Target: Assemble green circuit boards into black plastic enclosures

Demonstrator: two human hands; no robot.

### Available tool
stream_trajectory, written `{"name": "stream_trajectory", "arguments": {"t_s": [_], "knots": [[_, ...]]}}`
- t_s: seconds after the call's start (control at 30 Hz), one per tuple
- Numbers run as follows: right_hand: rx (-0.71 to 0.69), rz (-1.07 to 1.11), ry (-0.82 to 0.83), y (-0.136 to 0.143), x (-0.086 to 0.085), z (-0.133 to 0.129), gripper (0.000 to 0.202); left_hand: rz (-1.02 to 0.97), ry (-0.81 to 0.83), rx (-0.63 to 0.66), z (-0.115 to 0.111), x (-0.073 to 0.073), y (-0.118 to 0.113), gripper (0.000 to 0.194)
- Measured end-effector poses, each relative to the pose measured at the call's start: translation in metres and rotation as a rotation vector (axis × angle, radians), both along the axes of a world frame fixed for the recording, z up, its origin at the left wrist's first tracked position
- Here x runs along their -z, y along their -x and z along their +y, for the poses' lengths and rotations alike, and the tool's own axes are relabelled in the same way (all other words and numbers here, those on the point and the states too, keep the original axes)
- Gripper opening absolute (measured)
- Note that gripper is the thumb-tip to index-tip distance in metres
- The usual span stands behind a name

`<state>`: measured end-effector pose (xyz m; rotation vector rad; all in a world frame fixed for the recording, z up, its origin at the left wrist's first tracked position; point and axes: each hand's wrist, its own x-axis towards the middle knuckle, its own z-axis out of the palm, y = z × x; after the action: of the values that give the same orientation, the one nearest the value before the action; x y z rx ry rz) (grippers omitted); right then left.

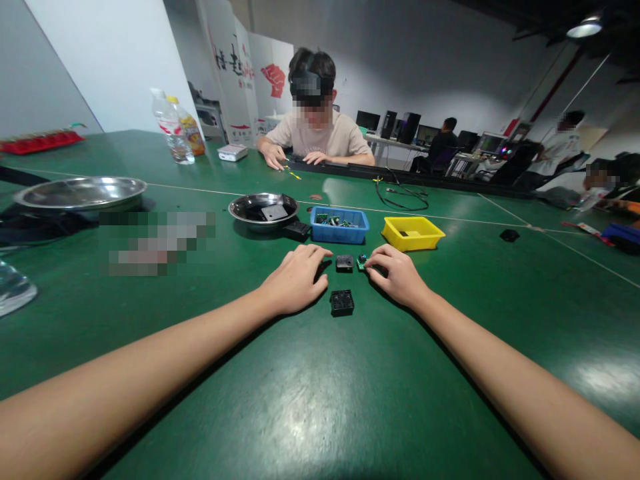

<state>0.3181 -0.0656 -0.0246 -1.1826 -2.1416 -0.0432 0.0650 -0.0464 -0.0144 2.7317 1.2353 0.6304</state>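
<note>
Tabletop (280, 400), blue bin (339, 235) of boards (334, 221)

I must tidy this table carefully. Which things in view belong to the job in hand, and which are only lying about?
Likely in the job:
green circuit board, at the right hand
far black part
near black part
blue tray
yellow tray

Apparently just lying about:
clear bottle
yellow-capped bottle
white box
large metal bowl

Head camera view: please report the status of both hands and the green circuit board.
Left hand open, holding nothing visible. Right hand at green circuit board, firm hold unclear. Black box between hands, second box nearer camera.
</note>
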Motion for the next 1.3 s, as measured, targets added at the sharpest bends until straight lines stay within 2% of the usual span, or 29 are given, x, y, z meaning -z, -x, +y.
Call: {"name": "stream_trajectory", "arguments": {"t_s": [0.33,0.63,1.13,1.3], "knots": [[0.025,0.047,-0.008,0.0012,-0.0018,-0.0006,0.011,0.002,0.001,-0.036,0.0003,0.0006,-0.0004,0.044],[0.030,-0.008,0.019,0.0005,0.0008,0.0006,0.012,0.010,0.021,-0.058,0.0003,0.0003,-0.0009,0.046],[-0.071,0.008,-0.016,-0.0003,0.0005,0.0023,0.010,0.009,0.023,-0.047,0.0015,0.0008,-0.0008,0.047],[-0.026,0.002,0.015,0.0003,-0.0005,0.0017,0.004,0.015,0.025,-0.050,0.0008,0.0003,-0.0012,0.048]]}}
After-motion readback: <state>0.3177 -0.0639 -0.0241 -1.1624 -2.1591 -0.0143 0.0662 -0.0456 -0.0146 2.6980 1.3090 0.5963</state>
